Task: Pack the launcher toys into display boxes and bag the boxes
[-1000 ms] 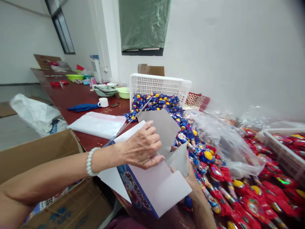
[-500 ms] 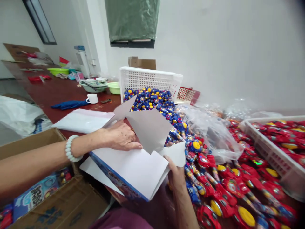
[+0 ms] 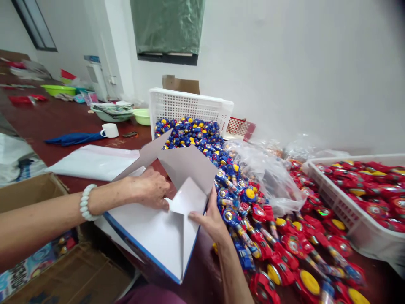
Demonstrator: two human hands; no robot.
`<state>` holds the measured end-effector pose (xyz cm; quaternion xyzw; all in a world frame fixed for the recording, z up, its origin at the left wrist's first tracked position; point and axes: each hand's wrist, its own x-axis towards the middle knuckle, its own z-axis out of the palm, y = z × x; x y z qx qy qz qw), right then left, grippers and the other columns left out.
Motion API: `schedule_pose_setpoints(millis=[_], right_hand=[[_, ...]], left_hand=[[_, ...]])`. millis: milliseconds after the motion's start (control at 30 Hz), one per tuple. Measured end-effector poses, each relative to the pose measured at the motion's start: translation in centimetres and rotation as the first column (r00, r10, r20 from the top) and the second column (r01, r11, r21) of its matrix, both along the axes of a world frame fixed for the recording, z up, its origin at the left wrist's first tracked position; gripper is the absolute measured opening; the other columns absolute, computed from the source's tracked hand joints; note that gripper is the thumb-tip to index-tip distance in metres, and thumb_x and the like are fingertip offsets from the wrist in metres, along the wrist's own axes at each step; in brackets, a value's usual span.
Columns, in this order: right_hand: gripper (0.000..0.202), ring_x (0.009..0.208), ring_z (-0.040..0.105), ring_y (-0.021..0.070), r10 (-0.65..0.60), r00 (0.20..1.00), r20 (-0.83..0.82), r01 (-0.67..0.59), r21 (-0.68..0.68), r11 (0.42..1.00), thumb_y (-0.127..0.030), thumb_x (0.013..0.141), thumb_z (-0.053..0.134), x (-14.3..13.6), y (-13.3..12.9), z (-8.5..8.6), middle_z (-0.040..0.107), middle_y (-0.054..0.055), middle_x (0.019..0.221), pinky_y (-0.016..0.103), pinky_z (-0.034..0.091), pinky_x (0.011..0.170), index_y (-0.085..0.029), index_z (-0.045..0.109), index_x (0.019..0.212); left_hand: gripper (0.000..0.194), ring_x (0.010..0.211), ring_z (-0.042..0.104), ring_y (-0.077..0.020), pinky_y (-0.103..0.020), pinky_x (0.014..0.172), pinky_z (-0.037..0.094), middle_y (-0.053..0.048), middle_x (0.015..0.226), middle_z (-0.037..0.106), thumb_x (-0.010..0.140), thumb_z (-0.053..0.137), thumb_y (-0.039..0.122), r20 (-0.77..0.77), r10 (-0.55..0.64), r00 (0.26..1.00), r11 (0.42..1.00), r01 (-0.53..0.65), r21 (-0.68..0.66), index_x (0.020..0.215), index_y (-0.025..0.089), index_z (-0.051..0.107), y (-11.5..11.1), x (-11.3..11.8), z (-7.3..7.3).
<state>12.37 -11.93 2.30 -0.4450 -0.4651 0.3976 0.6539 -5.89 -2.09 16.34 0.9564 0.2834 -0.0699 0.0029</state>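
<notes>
A thin card box [image 3: 152,234], white inside and blue outside, lies part-folded in front of me with grey-white flaps standing up. My left hand [image 3: 152,188], a bead bracelet on its wrist, reaches over the box's far left part, its fingers bent down onto a white flap edge. At the box's right corner my right hand [image 3: 210,215] grips the side wall, thumb on the inner face and fingers behind the card. Blue toys [image 3: 202,141] spill from a tipped white basket [image 3: 190,103] just beyond the flaps.
Red toys [image 3: 291,253] are heaped to the right, beside a white crate [image 3: 357,223] of more. Clear plastic bags [image 3: 268,177] lie behind them. At left are an open carton [image 3: 76,274], white sheets [image 3: 95,162], a blue umbrella [image 3: 76,138] and a mug [image 3: 110,130].
The right side wall and its small flap now stand folded inward. My right hand has moved up to that side, and my left hand's fingers have curled down. The view has shifted right.
</notes>
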Motion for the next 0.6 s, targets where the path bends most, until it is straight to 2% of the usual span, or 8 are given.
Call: schedule_pose_setpoints(millis=[100,200,267,333,367,433,500,600], right_hand=[[0.132,0.137,0.034,0.0253,-0.035,0.999,-0.006,0.035,0.006,0.999,-0.028,0.057,0.086,-1.1,0.8,0.3,0.024,0.014,0.154,0.042,0.028,0.114,-0.019,-0.006,0.151],[0.123,0.131,0.042,0.0284,-0.032,0.998,-0.060,0.034,0.034,0.999,-0.029,0.058,0.086,-1.5,0.8,0.0,0.037,0.013,0.148,0.044,0.037,0.108,-0.022,0.005,0.150],[0.115,0.127,0.046,0.0290,-0.033,0.996,-0.085,0.037,0.038,0.999,-0.028,0.057,0.085,-1.3,0.6,-0.5,0.043,0.011,0.143,0.043,0.041,0.105,-0.024,0.014,0.147],[0.107,0.125,0.049,0.0284,-0.040,0.994,-0.105,0.045,0.041,0.998,-0.025,0.056,0.085,-0.9,0.4,-1.1,0.046,0.010,0.141,0.040,0.043,0.102,-0.026,0.021,0.143],[0.103,0.124,0.049,0.0280,-0.039,0.993,-0.109,0.044,0.037,0.998,-0.023,0.056,0.084,-0.7,0.3,-1.3,0.047,0.010,0.140,0.039,0.044,0.101,-0.026,0.025,0.140],[0.096,0.121,0.052,0.0276,-0.038,0.994,-0.099,0.039,0.012,0.999,-0.021,0.055,0.084,-0.4,0.4,-1.5,0.051,0.010,0.136,0.038,0.046,0.097,-0.026,0.031,0.134],[0.090,0.113,0.057,0.0275,-0.047,0.997,-0.067,0.045,-0.029,0.999,-0.021,0.054,0.085,-0.3,0.7,-1.2,0.057,0.009,0.127,0.037,0.050,0.091,-0.025,0.036,0.128],[0.085,0.100,0.063,0.0263,-0.126,0.992,-0.007,0.126,-0.006,0.992,-0.020,0.051,0.088,-0.4,2.0,-0.2,0.064,0.006,0.113,0.036,0.055,0.081,-0.025,0.040,0.122]], left_hand=[[0.022,0.067,0.062,-0.0235,-0.037,0.066,0.045,-0.009,0.071,0.067,0.079,0.052,0.030,-0.026,-0.053,0.998,0.999,0.053,0.003,0.073,0.019,0.070,-0.4,-0.3,1.1],[0.018,0.077,0.063,-0.0198,-0.037,0.080,0.049,-0.005,0.081,0.067,0.086,0.050,0.027,0.418,-0.227,0.880,0.958,0.278,-0.064,0.084,0.024,0.068,-1.2,-2.1,4.0],[0.012,0.077,0.064,-0.0180,-0.037,0.081,0.051,-0.001,0.081,0.066,0.088,0.053,0.029,0.862,-0.167,0.478,0.944,0.329,0.001,0.088,0.027,0.065,-1.1,-3.4,6.1],[0.011,0.080,0.064,-0.0161,-0.035,0.082,0.053,0.003,0.087,0.065,0.088,0.055,0.031,0.998,-0.018,0.058,0.982,0.188,0.007,0.097,0.028,0.061,0.2,-4.4,7.3],[0.019,0.088,0.064,-0.0160,-0.034,0.087,0.051,0.003,0.096,0.064,0.087,0.057,0.033,0.998,0.059,0.037,0.990,0.128,-0.063,0.105,0.027,0.059,1.3,-4.7,7.2],[0.043,0.111,0.057,-0.0184,-0.031,0.095,0.047,-0.001,0.120,0.061,0.085,0.058,0.042,0.887,0.240,0.395,0.959,0.048,-0.280,0.122,0.022,0.053,3.8,-5.0,6.0],[0.072,0.113,0.057,-0.0254,-0.032,0.092,0.049,-0.008,0.125,0.060,0.071,0.071,0.044,0.705,0.290,0.647,0.915,0.028,-0.402,0.133,0.016,0.048,5.7,-5.0,3.8],[0.102,0.121,0.052,-0.0288,-0.034,0.097,0.045,-0.012,0.142,0.047,0.068,0.072,0.047,0.431,0.223,0.874,0.899,-0.012,-0.439,0.150,0.020,0.019,6.7,-5.0,1.2]])
